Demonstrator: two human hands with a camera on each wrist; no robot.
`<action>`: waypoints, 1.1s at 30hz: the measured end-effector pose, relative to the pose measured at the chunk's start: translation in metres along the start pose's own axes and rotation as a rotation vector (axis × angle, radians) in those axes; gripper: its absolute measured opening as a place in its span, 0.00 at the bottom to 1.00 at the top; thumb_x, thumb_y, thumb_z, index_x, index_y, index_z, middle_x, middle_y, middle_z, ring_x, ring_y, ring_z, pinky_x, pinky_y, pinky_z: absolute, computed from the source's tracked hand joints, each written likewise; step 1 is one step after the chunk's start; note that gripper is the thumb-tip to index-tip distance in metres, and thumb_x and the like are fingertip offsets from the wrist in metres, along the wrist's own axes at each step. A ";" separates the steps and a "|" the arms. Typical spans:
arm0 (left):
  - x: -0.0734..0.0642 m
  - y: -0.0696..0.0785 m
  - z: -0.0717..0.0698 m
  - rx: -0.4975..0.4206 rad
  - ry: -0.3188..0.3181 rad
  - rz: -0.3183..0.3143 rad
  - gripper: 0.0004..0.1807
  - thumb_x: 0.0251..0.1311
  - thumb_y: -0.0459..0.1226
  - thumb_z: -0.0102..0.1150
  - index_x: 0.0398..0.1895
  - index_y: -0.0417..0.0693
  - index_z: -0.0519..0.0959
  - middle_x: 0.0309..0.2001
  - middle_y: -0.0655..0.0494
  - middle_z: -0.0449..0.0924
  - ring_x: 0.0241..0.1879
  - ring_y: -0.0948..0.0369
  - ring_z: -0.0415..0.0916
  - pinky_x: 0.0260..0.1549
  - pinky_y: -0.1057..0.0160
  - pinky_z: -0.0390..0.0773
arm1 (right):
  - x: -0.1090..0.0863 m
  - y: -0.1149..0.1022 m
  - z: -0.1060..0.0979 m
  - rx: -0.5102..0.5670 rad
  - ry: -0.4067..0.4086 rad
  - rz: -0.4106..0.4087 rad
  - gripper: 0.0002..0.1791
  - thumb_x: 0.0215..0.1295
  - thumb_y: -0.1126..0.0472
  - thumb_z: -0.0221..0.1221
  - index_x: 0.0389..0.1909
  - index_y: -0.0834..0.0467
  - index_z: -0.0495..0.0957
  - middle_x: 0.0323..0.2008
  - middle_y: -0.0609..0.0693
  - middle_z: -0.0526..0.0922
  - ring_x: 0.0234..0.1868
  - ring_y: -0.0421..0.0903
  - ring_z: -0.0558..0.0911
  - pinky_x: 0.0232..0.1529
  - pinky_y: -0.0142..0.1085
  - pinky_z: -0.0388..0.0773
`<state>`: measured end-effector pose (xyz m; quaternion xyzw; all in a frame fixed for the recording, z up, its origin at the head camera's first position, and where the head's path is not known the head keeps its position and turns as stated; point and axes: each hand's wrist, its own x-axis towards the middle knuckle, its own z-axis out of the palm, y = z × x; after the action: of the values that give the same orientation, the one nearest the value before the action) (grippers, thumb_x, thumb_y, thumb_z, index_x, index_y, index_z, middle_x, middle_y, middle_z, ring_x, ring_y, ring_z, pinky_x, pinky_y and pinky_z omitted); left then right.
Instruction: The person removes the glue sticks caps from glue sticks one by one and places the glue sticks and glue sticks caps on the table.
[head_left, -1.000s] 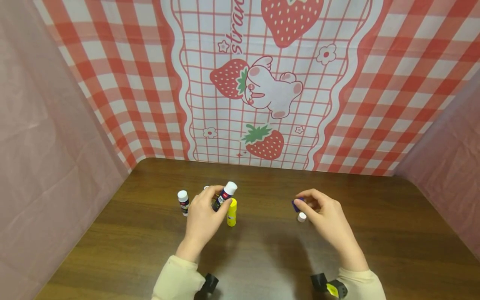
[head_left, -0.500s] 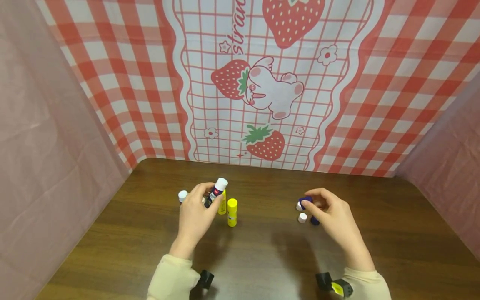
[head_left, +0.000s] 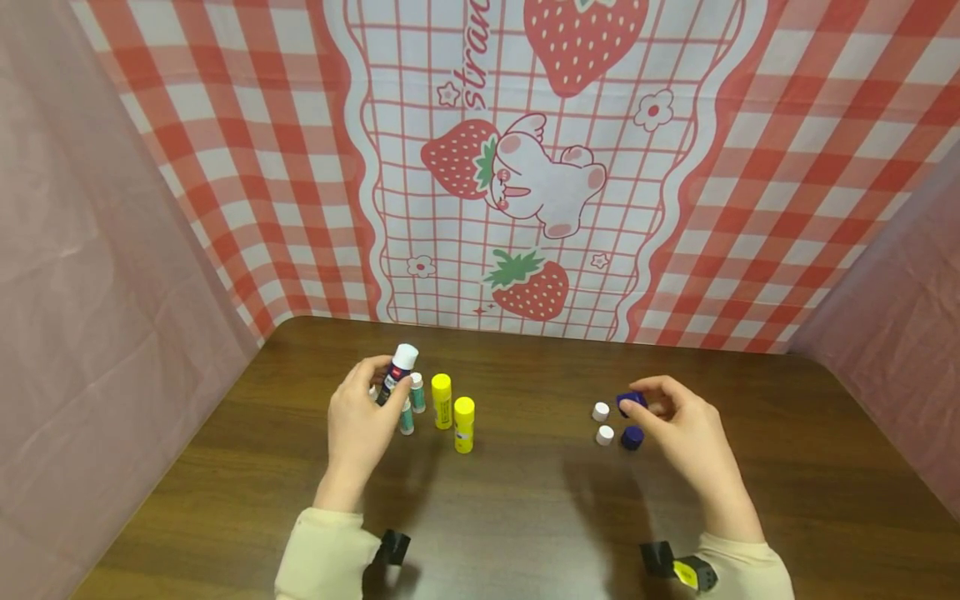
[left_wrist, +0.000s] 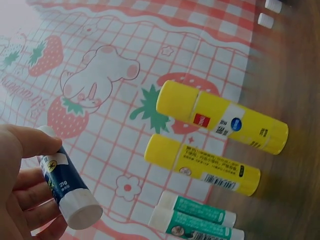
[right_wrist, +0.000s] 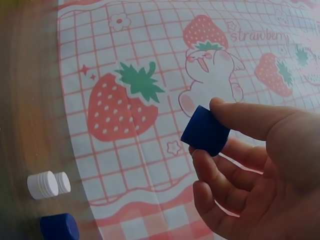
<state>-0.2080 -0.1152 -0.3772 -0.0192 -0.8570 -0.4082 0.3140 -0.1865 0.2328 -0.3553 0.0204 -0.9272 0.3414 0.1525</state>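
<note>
My left hand (head_left: pixel 362 433) grips a dark blue glue stick (head_left: pixel 396 377) with a white top, tilted above the table. The left wrist view shows its other end also white. Beside that hand stand two green glue sticks (head_left: pixel 417 394) with white tops and two yellow glue sticks (head_left: pixel 464 427). A bit of white shows behind the left fingers, too little to tell what it is. My right hand (head_left: pixel 688 437) pinches a blue cap (right_wrist: pixel 206 131) between thumb and fingers, off the table. Close to it lie another blue cap (head_left: pixel 632 438) and two white caps (head_left: pixel 604 435).
The brown wooden table (head_left: pixel 517 517) spreads between the two groups. A strawberry-print cloth (head_left: pixel 525 208) hangs along its far edge. Pink cloth (head_left: pixel 112 292) hangs at the left, with more pink cloth (head_left: pixel 892 333) at the right.
My left hand has moved left with the dark blue glue stick, uncovering the green and yellow ones. My right hand has moved slightly right with its blue cap, revealing the caps beside it.
</note>
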 end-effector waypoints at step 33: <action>0.010 -0.021 -0.026 0.099 -0.053 -0.215 0.19 0.49 0.38 0.63 0.44 0.40 0.74 0.42 0.44 0.80 0.42 0.50 0.77 0.40 0.51 0.70 | 0.002 0.029 -0.021 -0.108 -0.075 0.063 0.23 0.57 0.46 0.58 0.44 0.60 0.76 0.35 0.54 0.82 0.31 0.41 0.77 0.28 0.34 0.69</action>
<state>-0.2082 -0.1499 -0.3737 0.0778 -0.8813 -0.3959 0.2461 -0.1867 0.2684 -0.3578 -0.0040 -0.9495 0.2947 0.1077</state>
